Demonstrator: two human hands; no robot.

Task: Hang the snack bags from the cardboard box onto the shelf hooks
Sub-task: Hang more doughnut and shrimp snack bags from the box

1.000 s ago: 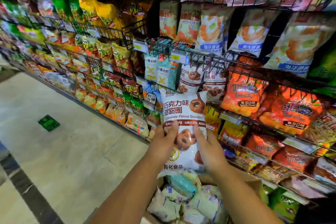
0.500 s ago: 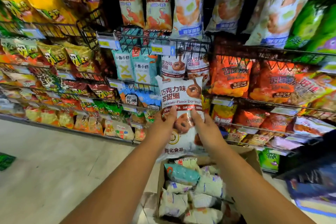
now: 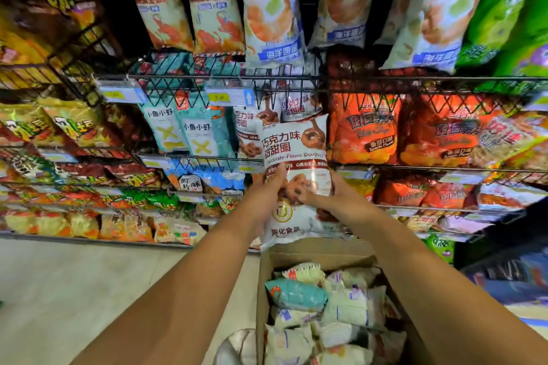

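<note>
I hold a white chocolate-doughnut snack bag (image 3: 296, 154) upright with both hands. My left hand (image 3: 267, 195) grips its left side and my right hand (image 3: 335, 198) grips its right side, near the middle. The bag's top edge sits just below two matching doughnut bags (image 3: 252, 127) hanging on the wire shelf hooks (image 3: 267, 89). Below my arms stands the open cardboard box (image 3: 314, 252), filled with several pale and teal snack bags (image 3: 296, 293).
Wire racks full of hanging snack bags cover the wall: teal bags (image 3: 184, 130) to the left, orange bags (image 3: 364, 130) to the right, shrimp-chip bags above. Pale tiled floor (image 3: 74, 290) lies to the left of the box. A blue display (image 3: 510, 278) stands at the right.
The view has swung right and closer to the shelf. Both hands have raised the doughnut bag up to the row of matching bags on the hooks.
</note>
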